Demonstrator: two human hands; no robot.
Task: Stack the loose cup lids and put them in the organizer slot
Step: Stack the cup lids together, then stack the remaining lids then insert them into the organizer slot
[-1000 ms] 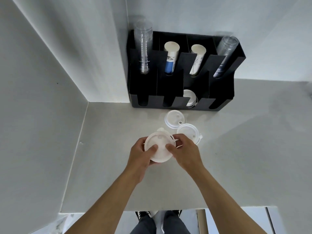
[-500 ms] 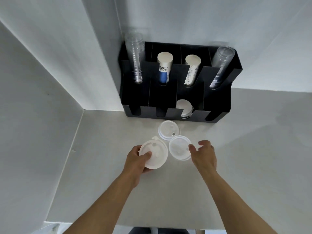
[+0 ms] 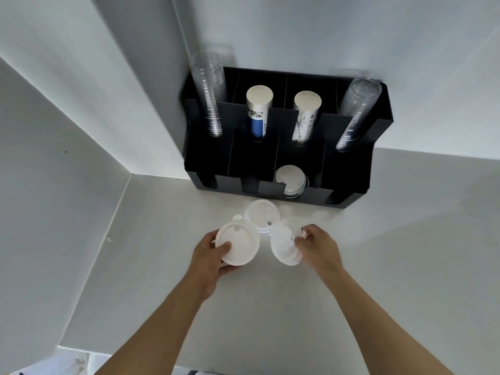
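Note:
My left hand grips a stack of white cup lids from its left edge, just above the counter. My right hand pinches the right rim of a second white lid, which is tilted up off the counter beside the stack. A third white lid lies flat on the counter behind both, close to the organizer. The black organizer stands against the wall; its third front slot holds a few white lids.
The organizer's upper slots hold clear cup stacks at left and right, and two paper cup stacks in the middle. White walls close in on the left and behind. The counter edge runs along the bottom left.
My right hand left the stack, reached right and took hold of the second lid, lifting its edge. The left hand keeps the stack. The camera view tilted downward.

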